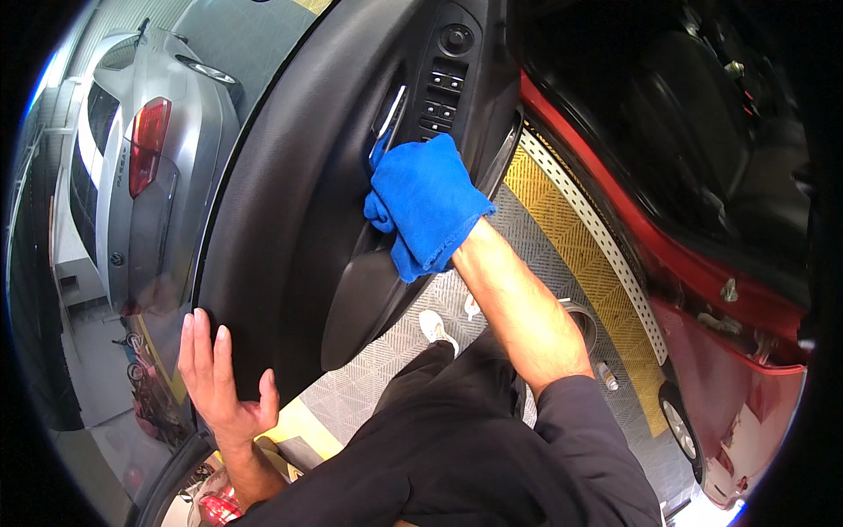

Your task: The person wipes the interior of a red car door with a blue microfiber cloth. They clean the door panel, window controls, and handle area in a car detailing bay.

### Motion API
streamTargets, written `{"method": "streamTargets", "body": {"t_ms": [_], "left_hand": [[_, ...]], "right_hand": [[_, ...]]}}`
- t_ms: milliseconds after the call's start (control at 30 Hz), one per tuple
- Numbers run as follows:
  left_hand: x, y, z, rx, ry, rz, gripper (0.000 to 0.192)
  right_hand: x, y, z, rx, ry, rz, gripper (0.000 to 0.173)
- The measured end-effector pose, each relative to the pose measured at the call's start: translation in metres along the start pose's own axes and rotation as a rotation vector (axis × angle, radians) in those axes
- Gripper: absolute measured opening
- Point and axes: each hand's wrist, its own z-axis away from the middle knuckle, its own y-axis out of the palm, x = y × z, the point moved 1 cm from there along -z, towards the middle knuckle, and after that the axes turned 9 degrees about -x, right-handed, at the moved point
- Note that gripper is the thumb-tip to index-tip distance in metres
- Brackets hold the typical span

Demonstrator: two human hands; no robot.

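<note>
A blue microfibre cloth [421, 191] covers my right hand [469, 241], and only the wrist shows clearly below it. The cloth presses on the black inner door panel [276, 178] of a red car, just below the window switches [441, 102]. One fold of cloth reaches the chrome inner door handle [394, 112]. Fingers up and thumb apart, my left hand [227, 382] is empty beside the panel's upper edge, by the window glass [155, 375]. Whether it touches the door cannot be told.
Through the glass stands a silver Volkswagen [148, 171]. The red door sill [579, 158] and dark seat [691, 125] are at right. A round container [583, 323] and a small bottle [608, 377] are on the grey and yellow tiled floor [388, 356].
</note>
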Motion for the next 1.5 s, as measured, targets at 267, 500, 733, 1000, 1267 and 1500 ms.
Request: {"method": "streamTargets", "body": {"t_ms": [267, 500, 733, 1000, 1267, 1500], "left_hand": [[0.0, 0.0, -0.003, -0.015, 0.004, 0.019, 0.072], [0.0, 0.001, -0.005, -0.019, 0.003, 0.004, 0.07], [-0.001, -0.002, -0.002, -0.028, 0.004, 0.035, 0.073], [0.0, 0.001, 0.0, -0.024, 0.012, 0.008, 0.075], [-0.001, 0.001, -0.002, -0.027, 0.015, 0.006, 0.074], [-0.002, 0.0, -0.004, -0.001, 0.022, -0.011, 0.072]], "right_hand": [[0.018, -0.013, 0.015, -0.172, -0.093, 0.34, 0.017], [0.009, -0.001, 0.019, -0.219, 0.131, -0.363, 0.018], [0.034, -0.06, 0.013, -0.321, 0.098, 0.127, 0.012], [0.023, -0.009, 0.012, -0.347, 0.109, 0.134, 0.016], [0.01, 0.024, 0.026, -0.442, 0.153, -0.194, 0.012], [0.031, -0.093, 0.003, 0.073, 0.178, -0.176, 0.017]]}}
